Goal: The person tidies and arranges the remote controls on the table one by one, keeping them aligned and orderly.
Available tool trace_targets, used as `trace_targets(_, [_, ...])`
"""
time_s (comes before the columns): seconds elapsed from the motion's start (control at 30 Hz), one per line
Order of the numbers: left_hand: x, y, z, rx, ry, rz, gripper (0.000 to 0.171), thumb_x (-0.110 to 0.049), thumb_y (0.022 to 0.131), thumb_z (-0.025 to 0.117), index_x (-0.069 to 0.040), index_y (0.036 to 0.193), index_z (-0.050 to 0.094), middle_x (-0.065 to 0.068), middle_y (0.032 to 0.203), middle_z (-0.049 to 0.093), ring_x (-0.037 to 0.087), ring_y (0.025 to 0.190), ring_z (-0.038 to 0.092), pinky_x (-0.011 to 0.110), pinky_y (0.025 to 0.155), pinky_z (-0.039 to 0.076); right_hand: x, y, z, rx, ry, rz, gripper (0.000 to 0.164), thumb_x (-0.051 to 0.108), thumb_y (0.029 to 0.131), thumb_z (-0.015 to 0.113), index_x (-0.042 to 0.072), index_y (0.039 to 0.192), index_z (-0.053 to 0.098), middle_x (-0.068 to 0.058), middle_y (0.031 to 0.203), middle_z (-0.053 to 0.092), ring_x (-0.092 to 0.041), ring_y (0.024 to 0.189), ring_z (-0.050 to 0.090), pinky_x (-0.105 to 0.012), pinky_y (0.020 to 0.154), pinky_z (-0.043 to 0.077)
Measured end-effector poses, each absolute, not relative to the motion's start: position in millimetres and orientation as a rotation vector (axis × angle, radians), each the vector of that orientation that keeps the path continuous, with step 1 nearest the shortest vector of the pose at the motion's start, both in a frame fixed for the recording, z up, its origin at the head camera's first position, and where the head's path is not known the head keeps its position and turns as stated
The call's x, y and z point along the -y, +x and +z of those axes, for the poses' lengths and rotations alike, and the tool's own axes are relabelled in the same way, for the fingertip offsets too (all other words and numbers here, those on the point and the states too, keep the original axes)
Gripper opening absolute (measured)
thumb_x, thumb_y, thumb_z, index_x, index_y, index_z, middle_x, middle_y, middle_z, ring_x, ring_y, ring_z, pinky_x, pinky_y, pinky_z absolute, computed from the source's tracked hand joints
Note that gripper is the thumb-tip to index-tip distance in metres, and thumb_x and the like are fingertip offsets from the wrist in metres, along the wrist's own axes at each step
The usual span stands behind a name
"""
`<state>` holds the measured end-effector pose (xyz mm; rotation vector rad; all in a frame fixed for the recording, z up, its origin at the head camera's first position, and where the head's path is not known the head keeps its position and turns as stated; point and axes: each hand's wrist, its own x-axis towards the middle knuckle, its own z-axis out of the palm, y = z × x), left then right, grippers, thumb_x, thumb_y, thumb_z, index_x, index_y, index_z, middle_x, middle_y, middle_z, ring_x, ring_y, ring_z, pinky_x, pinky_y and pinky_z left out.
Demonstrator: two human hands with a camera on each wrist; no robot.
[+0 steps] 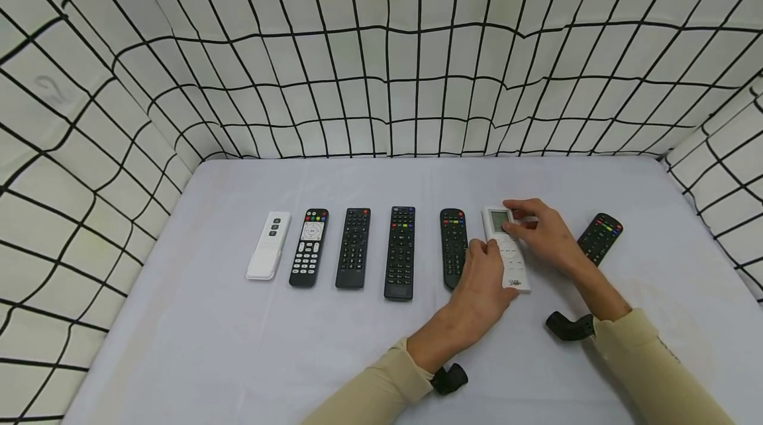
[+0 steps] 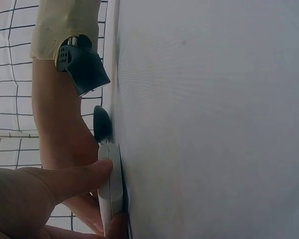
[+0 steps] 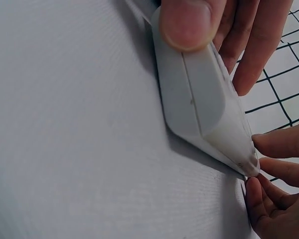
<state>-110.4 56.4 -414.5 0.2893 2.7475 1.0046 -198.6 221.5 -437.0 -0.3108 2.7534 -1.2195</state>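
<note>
A white air conditioner remote [image 1: 514, 265] with a small grey screen lies on the white-covered table, right of centre. My left hand [image 1: 477, 289] grips its lower part, fingers at the left side and thumb at the near end. At the far end, my right hand [image 1: 547, 236] pinches the remote by the screen. In the left wrist view, a thumb presses the edge of the remote [image 2: 115, 181]. From the right wrist, the remote [image 3: 204, 94] shows its rounded near end, close over the cloth. Just left of it lies a black remote [image 1: 454, 239], partly behind the left fingers.
Leftward in a row lie two black remotes [image 1: 400, 253], [image 1: 354, 246], a black remote with white keys [image 1: 308, 246] and a white remote [image 1: 268, 246]. Another black remote [image 1: 601, 234] lies tilted beyond the right forearm. Black-gridded white walls [image 1: 405, 54] enclose the table.
</note>
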Motion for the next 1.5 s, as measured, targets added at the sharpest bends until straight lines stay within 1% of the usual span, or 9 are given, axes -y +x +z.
trace_targets(0.27, [-57, -112, -413, -2.752, 0.28, 0.978, 0.083, -0.017, 0.086, 0.086, 0.005, 0.153, 0.042, 0.016, 0.139, 0.045, 0.016, 0.119, 0.05, 0.022, 0.099, 0.053, -223, -200, -436, -2.755, -0.304, -1.216, 0.05, 0.01, 0.101, 0.065, -0.001, 0.148, 0.053, -0.028, 0.143, 0.053, -0.043, 0.127, 0.055, -0.059, 0.109, 0.048])
trace_targets(0.73, [-57, -112, -412, -2.755, 0.291, 0.949, 0.082, -0.017, 0.087, 0.086, 0.006, 0.153, 0.043, 0.017, 0.142, 0.045, 0.018, 0.124, 0.05, 0.023, 0.1, 0.053, -219, -197, -434, -2.742, -0.281, -1.223, 0.05, 0.011, 0.101, 0.065, -0.002, 0.148, 0.053, -0.029, 0.144, 0.052, -0.044, 0.129, 0.054, -0.059, 0.111, 0.047])
trace_targets(0.93, [-57, -112, -413, -2.759, 0.291, 0.936, 0.081, -0.018, 0.086, 0.087, 0.006, 0.152, 0.044, 0.017, 0.141, 0.045, 0.018, 0.123, 0.051, 0.023, 0.1, 0.053, -219, -196, -434, -2.738, -0.279, -1.216, 0.052, 0.01, 0.101, 0.065, -0.003, 0.149, 0.051, -0.03, 0.146, 0.051, -0.046, 0.131, 0.053, -0.06, 0.111, 0.047])
trace_targets(1.13, [-58, -111, -411, -2.776, 0.293, 0.909, 0.078, -0.018, 0.085, 0.087, 0.004, 0.149, 0.048, 0.015, 0.138, 0.047, 0.015, 0.12, 0.052, 0.02, 0.098, 0.053, -223, -195, -433, -2.72, -0.253, -1.248, 0.053, 0.014, 0.104, 0.062, -0.005, 0.151, 0.046, -0.03, 0.147, 0.053, -0.045, 0.134, 0.053, -0.059, 0.113, 0.045])
trace_targets(1.27, [-57, -110, -409, -2.801, 0.324, 0.907, 0.076, -0.019, 0.085, 0.088, 0.002, 0.147, 0.049, 0.013, 0.137, 0.047, 0.016, 0.121, 0.051, 0.02, 0.1, 0.052, -226, -193, -429, -2.742, -0.235, -1.27, 0.05, 0.016, 0.106, 0.059, -0.005, 0.149, 0.047, -0.03, 0.146, 0.055, -0.044, 0.134, 0.053, -0.059, 0.113, 0.045])
trace_targets(1.37, [-57, -110, -408, -2.823, 0.366, 0.914, 0.074, -0.02, 0.084, 0.089, -0.001, 0.145, 0.051, 0.013, 0.137, 0.047, 0.016, 0.121, 0.051, 0.02, 0.099, 0.052, -229, -192, -426, -2.77, -0.217, -1.283, 0.048, 0.019, 0.107, 0.057, -0.004, 0.148, 0.048, -0.028, 0.145, 0.056, -0.043, 0.133, 0.053, -0.059, 0.112, 0.045])
trace_targets(1.43, [-57, -110, -408, -2.844, 0.39, 0.898, 0.074, -0.022, 0.084, 0.089, -0.002, 0.144, 0.052, 0.013, 0.138, 0.048, 0.016, 0.12, 0.052, 0.02, 0.099, 0.052, -231, -191, -425, -2.794, -0.207, -1.29, 0.047, 0.021, 0.108, 0.057, -0.003, 0.147, 0.05, -0.027, 0.144, 0.058, -0.043, 0.132, 0.055, -0.057, 0.109, 0.047])
trace_targets(1.5, [-58, -109, -407, -2.869, 0.402, 0.873, 0.074, -0.023, 0.084, 0.089, -0.003, 0.144, 0.052, 0.012, 0.139, 0.048, 0.016, 0.119, 0.053, 0.021, 0.098, 0.052, -235, -191, -424, -2.821, -0.2, -1.299, 0.046, 0.024, 0.108, 0.057, -0.002, 0.146, 0.052, -0.026, 0.142, 0.06, -0.041, 0.131, 0.056, -0.048, 0.105, 0.05])
